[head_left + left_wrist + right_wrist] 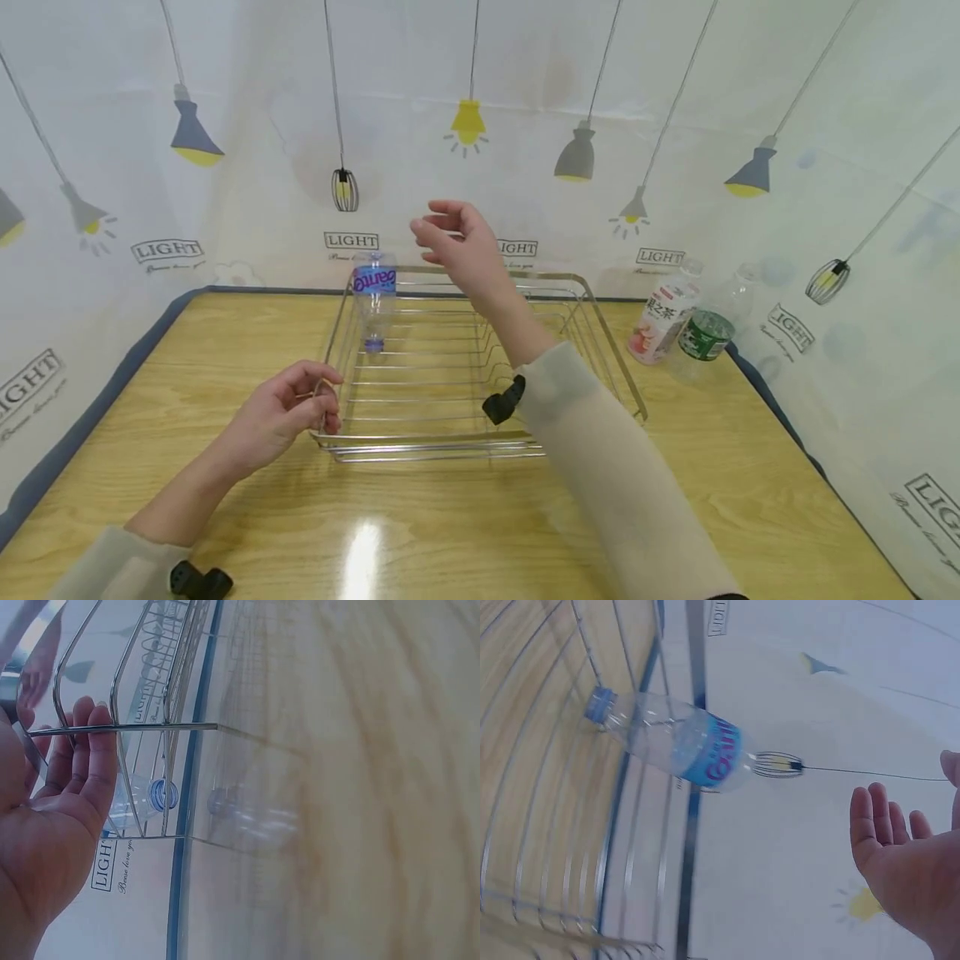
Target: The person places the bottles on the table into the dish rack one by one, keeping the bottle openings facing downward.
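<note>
A metal wire dish rack (450, 437) lies on the table. My left hand (288, 410) holds its near left corner, and in the left wrist view the fingers (97, 761) curl around the side wires. A clear plastic bottle (374, 280) with a blue and purple label stands upside down in the rack's far left corner, its blue cap (598, 705) pointing down. Above the far side of the rack, my right hand (471, 254) is raised in the air with loosely bent fingers and nothing in it. The right wrist view shows it apart from the bottle.
To the right of the rack stand a bottle with a white and pink label (663, 313) and a clear bottle with a green label (707, 335), side by side. Behind the wooden table (262, 525) hangs a white cloth (420, 50) printed with lamps.
</note>
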`<state>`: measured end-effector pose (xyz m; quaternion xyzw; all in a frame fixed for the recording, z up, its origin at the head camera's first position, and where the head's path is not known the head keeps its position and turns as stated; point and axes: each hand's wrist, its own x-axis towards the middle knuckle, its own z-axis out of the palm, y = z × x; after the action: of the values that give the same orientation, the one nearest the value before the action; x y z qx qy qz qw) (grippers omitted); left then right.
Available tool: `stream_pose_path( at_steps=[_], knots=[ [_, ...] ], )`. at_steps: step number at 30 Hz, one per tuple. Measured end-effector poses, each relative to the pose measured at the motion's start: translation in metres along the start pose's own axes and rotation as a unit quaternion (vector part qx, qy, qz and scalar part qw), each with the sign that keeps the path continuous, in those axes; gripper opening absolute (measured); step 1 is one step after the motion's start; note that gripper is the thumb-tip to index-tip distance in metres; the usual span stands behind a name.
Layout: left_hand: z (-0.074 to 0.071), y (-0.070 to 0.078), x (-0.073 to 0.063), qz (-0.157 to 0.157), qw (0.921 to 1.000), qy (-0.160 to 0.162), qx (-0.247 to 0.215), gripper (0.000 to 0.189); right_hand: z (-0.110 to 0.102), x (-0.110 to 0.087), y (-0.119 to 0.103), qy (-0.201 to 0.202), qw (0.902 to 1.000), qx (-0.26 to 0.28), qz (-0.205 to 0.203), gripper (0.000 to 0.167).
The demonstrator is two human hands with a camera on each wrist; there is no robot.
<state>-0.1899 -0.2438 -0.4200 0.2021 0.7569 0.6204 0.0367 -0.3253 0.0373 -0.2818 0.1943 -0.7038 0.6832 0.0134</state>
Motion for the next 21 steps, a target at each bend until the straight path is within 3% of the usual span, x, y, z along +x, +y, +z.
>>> stream_pose_path(
  at_steps=[8,14,21],
  knots=[
    [-0.003,-0.002,-0.002,0.003,1.0,0.006,0.004,0.022,-0.051,-0.034,-0.035,-0.012,0.9988,-0.015,-0.044,0.047],
    [-0.002,-0.003,-0.001,-0.001,0.9999,0.008,0.011,0.021,-0.091,-0.066,-0.034,-0.007,0.9967,-0.07,-0.042,0.043],
    [0.0,-0.003,0.002,0.004,0.9999,0.004,0.011,0.021,-0.132,-0.104,-0.027,0.003,0.9891,-0.147,-0.007,0.045]
  ],
)
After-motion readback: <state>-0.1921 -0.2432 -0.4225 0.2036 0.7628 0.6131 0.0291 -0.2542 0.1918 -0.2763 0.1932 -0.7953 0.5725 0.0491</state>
